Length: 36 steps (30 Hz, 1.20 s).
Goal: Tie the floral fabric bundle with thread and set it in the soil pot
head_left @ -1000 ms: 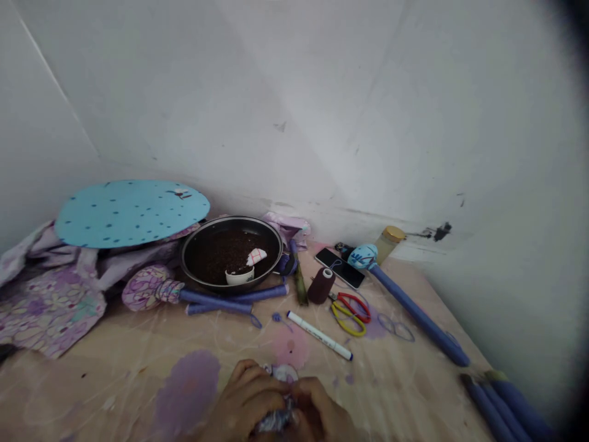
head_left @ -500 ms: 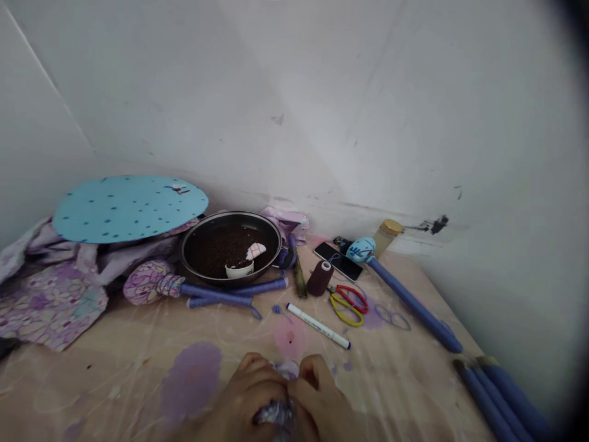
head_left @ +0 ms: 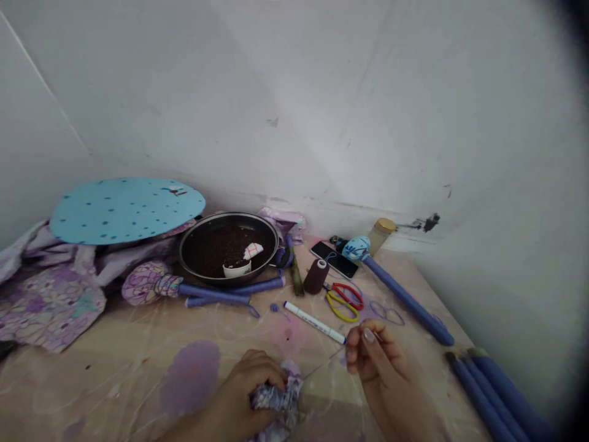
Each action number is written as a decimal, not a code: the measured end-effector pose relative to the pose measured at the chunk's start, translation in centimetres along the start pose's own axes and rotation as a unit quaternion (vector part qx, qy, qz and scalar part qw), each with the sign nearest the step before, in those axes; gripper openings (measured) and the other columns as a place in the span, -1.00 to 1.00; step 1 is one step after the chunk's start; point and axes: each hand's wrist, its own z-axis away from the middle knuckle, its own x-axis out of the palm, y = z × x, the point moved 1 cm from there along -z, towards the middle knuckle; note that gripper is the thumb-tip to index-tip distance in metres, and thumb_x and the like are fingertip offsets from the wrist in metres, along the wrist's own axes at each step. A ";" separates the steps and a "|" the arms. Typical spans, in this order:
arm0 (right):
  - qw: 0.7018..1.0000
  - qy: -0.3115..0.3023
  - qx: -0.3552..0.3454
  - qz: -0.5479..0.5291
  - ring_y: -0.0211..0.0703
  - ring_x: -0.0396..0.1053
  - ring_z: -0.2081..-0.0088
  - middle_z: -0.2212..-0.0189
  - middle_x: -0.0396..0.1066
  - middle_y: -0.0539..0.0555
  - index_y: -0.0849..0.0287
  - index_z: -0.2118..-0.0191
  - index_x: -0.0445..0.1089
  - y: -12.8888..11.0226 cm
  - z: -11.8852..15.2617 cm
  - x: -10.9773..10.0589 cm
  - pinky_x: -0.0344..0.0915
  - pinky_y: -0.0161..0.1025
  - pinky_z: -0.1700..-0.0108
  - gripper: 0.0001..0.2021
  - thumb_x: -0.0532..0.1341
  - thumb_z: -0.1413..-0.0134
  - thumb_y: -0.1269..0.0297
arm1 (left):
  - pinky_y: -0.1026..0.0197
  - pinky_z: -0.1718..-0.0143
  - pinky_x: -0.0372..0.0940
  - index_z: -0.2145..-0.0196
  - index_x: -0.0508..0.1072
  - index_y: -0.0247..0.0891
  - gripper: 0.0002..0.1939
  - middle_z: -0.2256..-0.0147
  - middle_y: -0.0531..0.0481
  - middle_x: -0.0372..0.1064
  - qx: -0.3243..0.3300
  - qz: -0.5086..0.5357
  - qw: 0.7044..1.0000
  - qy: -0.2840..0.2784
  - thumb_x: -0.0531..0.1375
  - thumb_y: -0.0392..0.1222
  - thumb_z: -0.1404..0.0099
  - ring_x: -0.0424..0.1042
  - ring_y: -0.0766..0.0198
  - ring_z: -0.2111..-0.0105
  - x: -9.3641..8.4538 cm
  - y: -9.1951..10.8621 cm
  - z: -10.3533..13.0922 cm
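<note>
My left hand (head_left: 255, 390) is closed round a gathered bundle of lilac patterned cloth (head_left: 280, 402) at the table's front edge. A thin thread (head_left: 322, 362) runs taut from the cloth up to my right hand (head_left: 380, 359), whose thumb and fingertips pinch its far end. Just beyond that hand lies a white marker (head_left: 315, 322) with dark blue ends. Scissors or snips with red and yellow handles (head_left: 344, 304) rest behind the marker, beside a dark maroon thread cone (head_left: 316, 276). Whether a needle is on the thread, I cannot make out.
A black pan (head_left: 229, 245) holds dark grains and a small white cup. Left of it are a blue dotted oval board (head_left: 126, 212) and a cloth-headed stick (head_left: 151, 285). On the right lie a phone (head_left: 334, 259), a blue-headed stick (head_left: 405, 298), a gold-lidded jar (head_left: 381, 236) and wrapped rods (head_left: 499, 393).
My hands were together over the cloth. The right hand has moved up and to the right, drawing the thread out, while the left stays on the cloth.
</note>
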 end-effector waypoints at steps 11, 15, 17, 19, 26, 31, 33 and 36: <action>0.978 0.168 -0.120 0.003 -0.30 0.41 0.54 0.37 0.50 -0.04 0.10 0.31 0.37 -4.0 -0.8 -3.1 0.34 -0.42 0.57 -0.80 0.39 -0.02 0.21 | 0.16 0.16 0.24 0.39 0.45 -0.22 -0.77 0.31 0.00 0.52 -0.019 0.008 1.000 -0.006 0.22 -0.45 0.03 0.43 0.15 0.25 -0.1 -0.2 0.0; 0.943 0.231 -0.240 0.005 -0.32 0.39 0.51 0.27 0.48 -0.02 0.12 0.29 0.40 -5.5 -0.7 -4.5 0.36 -0.38 0.49 -0.86 0.36 -0.05 0.28 | 0.17 0.17 0.23 0.38 0.46 -0.23 -0.82 0.32 -0.01 0.51 -0.015 0.008 1.000 -0.008 0.25 -0.42 -0.01 0.43 0.15 0.25 -0.1 -0.1 0.0; 0.933 0.240 -0.269 0.007 -0.32 0.37 0.50 0.23 0.46 -0.01 0.13 0.29 0.40 -5.9 -0.7 -4.9 0.35 -0.38 0.47 -0.87 0.36 -0.06 0.31 | 0.17 0.17 0.23 0.39 0.46 -0.23 -0.81 0.34 0.00 0.50 -0.017 0.012 1.000 -0.004 0.25 -0.43 0.00 0.43 0.16 0.26 0.0 -0.1 -0.1; 0.941 0.219 -0.257 0.006 -0.32 0.35 0.50 0.30 0.45 -0.03 0.12 0.31 0.40 -5.7 -0.8 -5.1 0.33 -0.39 0.49 -0.87 0.37 -0.05 0.31 | 0.18 0.17 0.23 0.39 0.45 -0.23 -0.78 0.35 0.01 0.50 -0.024 0.012 1.000 0.000 0.24 -0.46 0.03 0.42 0.17 0.27 0.0 -0.1 -0.1; 0.964 -0.080 -0.096 0.234 -0.33 0.34 0.54 0.47 0.33 -0.05 0.11 0.27 0.38 -1.4 -0.3 -2.6 0.34 -0.39 0.47 -0.93 0.19 -0.26 0.28 | 0.18 0.17 0.23 0.34 0.41 -0.23 -0.67 0.30 0.00 0.45 -0.048 0.027 0.998 -0.011 0.19 -0.49 0.11 0.40 0.15 0.23 -0.6 0.6 -0.2; 0.862 -0.287 -0.118 0.402 -0.30 0.38 0.47 0.37 0.29 -0.03 0.10 0.30 0.30 1.8 1.4 -0.1 0.32 -0.39 0.43 -0.86 0.07 -0.23 0.46 | 0.21 0.16 0.22 0.35 0.39 -0.22 -0.61 0.32 0.03 0.42 -0.044 0.019 0.999 -0.010 0.11 -0.55 0.16 0.38 0.17 0.23 -0.6 1.0 -0.2; 0.795 -0.334 -0.158 0.481 -0.26 0.41 0.39 0.39 0.32 -0.02 0.09 0.26 0.33 3.0 1.9 0.2 0.32 -0.39 0.35 -0.83 0.09 -0.17 0.51 | 0.21 0.16 0.21 0.36 0.37 -0.21 -0.62 0.32 0.04 0.42 -0.035 0.009 0.999 -0.014 0.11 -0.56 0.15 0.38 0.18 0.23 -0.5 0.9 -0.1; 0.717 -0.352 -0.180 0.574 -0.25 0.43 0.40 0.35 0.35 0.00 0.07 0.18 0.36 4.6 2.3 -0.1 0.33 -0.41 0.36 -0.79 0.11 -0.14 0.51 | 0.21 0.13 0.20 0.34 0.37 -0.20 -0.60 0.30 0.04 0.43 -0.019 -0.003 1.000 -0.024 0.10 -0.58 0.13 0.37 0.17 0.20 -0.4 0.7 0.0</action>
